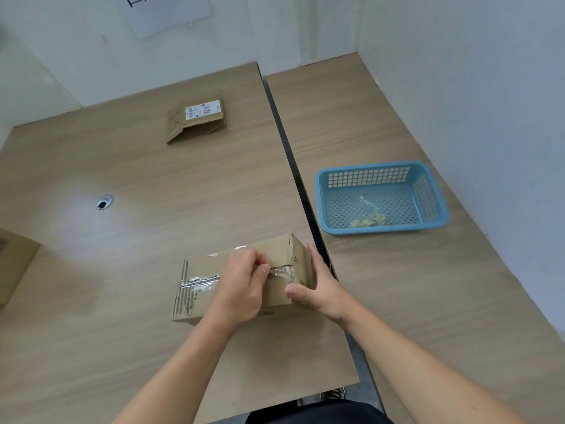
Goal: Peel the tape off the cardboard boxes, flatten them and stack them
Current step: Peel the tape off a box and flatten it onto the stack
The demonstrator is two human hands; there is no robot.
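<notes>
A brown cardboard box [201, 270] stands near the front edge of the left table, with clear tape [279, 272] running along its top seam. My left hand [241, 286] lies on top of the box, thumb and fingers pinching the tape near the right end. My right hand [321, 286] braces the box's right end: the fingers lie straight along the side and the thumb presses the front corner. A flattened box [195, 120] with a white label lies far back on the same table.
A blue plastic basket [382, 169] with crumpled tape scraps [368, 220] sits on the right table. A dark gap [287, 154] separates the two tables. Another cardboard box [12, 264] shows at the left edge. A cable hole [105, 202] is in the left tabletop.
</notes>
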